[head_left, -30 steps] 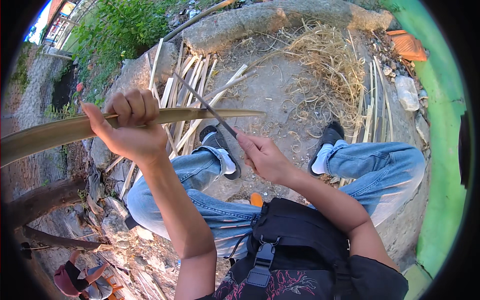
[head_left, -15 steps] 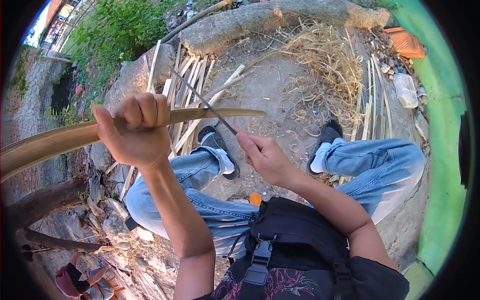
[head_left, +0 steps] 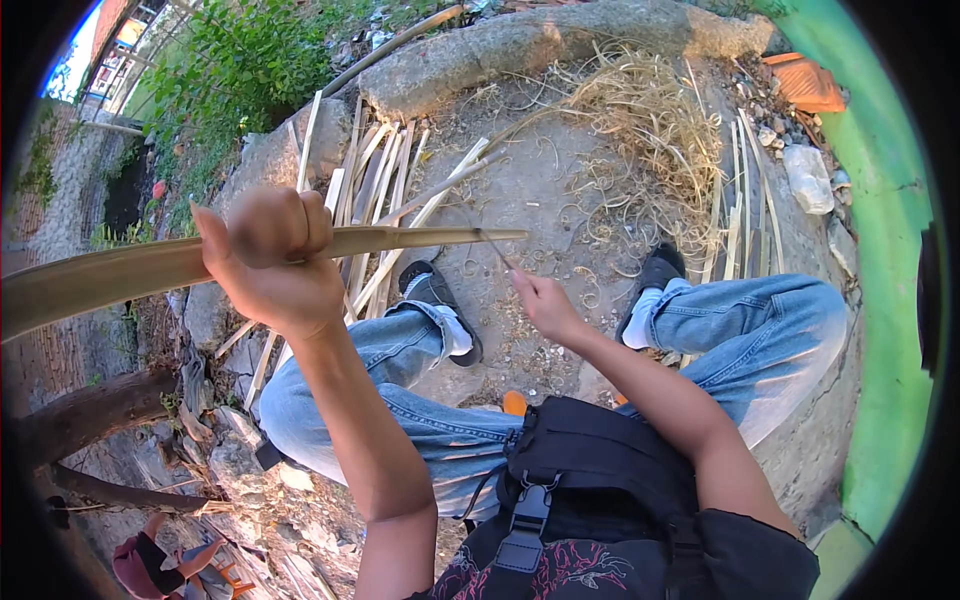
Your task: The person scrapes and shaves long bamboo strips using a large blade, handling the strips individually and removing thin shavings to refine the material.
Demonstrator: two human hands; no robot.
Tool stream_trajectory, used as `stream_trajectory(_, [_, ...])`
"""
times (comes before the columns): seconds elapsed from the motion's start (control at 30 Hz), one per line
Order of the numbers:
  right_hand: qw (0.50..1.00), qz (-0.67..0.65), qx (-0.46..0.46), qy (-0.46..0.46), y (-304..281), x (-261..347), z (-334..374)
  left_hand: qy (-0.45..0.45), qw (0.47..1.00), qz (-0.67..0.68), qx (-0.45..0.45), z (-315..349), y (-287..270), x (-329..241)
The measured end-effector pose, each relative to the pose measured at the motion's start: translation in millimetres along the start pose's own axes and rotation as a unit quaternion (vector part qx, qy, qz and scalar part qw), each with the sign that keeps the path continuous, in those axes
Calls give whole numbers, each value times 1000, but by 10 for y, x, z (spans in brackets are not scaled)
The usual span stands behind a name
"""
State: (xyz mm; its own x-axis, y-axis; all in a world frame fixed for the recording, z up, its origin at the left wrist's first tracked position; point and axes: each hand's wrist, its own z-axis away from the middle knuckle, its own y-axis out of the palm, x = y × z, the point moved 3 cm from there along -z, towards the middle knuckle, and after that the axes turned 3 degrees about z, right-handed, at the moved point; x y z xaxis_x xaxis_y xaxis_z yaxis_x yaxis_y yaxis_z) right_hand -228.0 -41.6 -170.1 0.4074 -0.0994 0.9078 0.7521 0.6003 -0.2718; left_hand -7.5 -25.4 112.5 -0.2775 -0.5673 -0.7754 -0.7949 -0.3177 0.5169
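Note:
My left hand [head_left: 278, 265] is closed around a long, slightly curved bamboo strip [head_left: 110, 277], holding it up level at the left. The strip's narrow end tapers off to the right in front of me. In my right hand [head_left: 548, 306] is a knife [head_left: 494, 247] with a thin dark blade, gripped near its lower end. The blade crosses the strip close to its tip, seemingly touching it; motion blur hides the blade's far part.
Pale split strips [head_left: 390, 170] lie on the ground beyond my left hand. Curly shavings [head_left: 655, 125] are heaped at the far right, with more strips [head_left: 742, 200] beside the green wall [head_left: 885, 300]. A black bag [head_left: 600, 460] rests on my lap. Another person [head_left: 150, 565] sits at lower left.
My right hand has moved right and slightly away, sliding the blade along the strip from its middle to its tip. My left hand still grips the strip, now tilted a little lower.

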Motion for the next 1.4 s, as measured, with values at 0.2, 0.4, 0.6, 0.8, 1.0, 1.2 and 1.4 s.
stream_trajectory(0.2, [993, -11, 8, 120, -61, -263, -94, 10, 999, 0, -43, -15, -172, -14])
stream_trajectory(0.4, [973, -200, 113, -18, 117, 1178, 311, 14, 999, 3, -50, -41, -207, -5])
stream_trajectory(0.6, [998, 7, 11, 53, 90, -220, 41, 36, 994, -27, -96, -49, -270, -67])
stream_trajectory(0.8, [881, -370, 120, 270, 30, 304, 44, 16, 1000, 13, 19, 31, -126, 24])
stream_trajectory(1.0, [695, -591, 353, 208, 12, 1213, 401, 6, 1000, 1, 26, 67, 7, 78])
stream_trajectory(1.2, [713, -599, 191, 310, 33, 167, 94, 15, 999, 15, 31, 20, -64, 2])
stream_trajectory(1.4, [650, -619, 375, 232, 72, 938, 331, 5, 998, 41, 43, 0, 22, 55])
